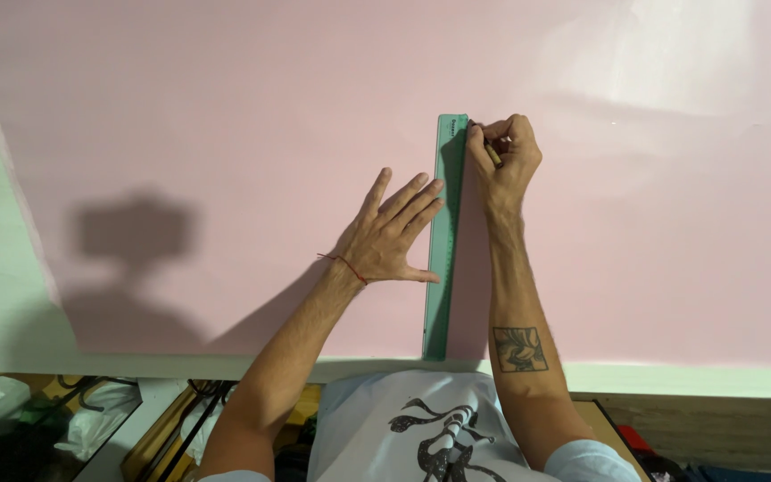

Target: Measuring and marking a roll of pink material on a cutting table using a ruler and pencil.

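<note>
we start with our green ruler (443, 241), which lies flat on the big pink sheet (225, 134), its long axis running straight away from our body: near end just at the sheet's lower edge by our chest, far end pointing up the sheet toward our right hand. it sits a little right of the sheet's middle. our left hand (390, 234) is spread wide and flat on the sheet, fingers fanned, the fingertips and thumb resting on the ruler's left edge; we judge this pins the ruler so it cannot slide. it grips nothing, only presses down. our right hand (503, 156) is curled closed around a thin pencil (491, 152), tip set against the ruler's far end on its right side, so the straight edge can guide the tip. the pink sheet covers most of the pale green bench (671, 379), whose bare strip shows along the near edge and at the left. below the bench edge we see our white printed shirt (421, 419) and some dim clutter, too dark to tell apart.
</note>
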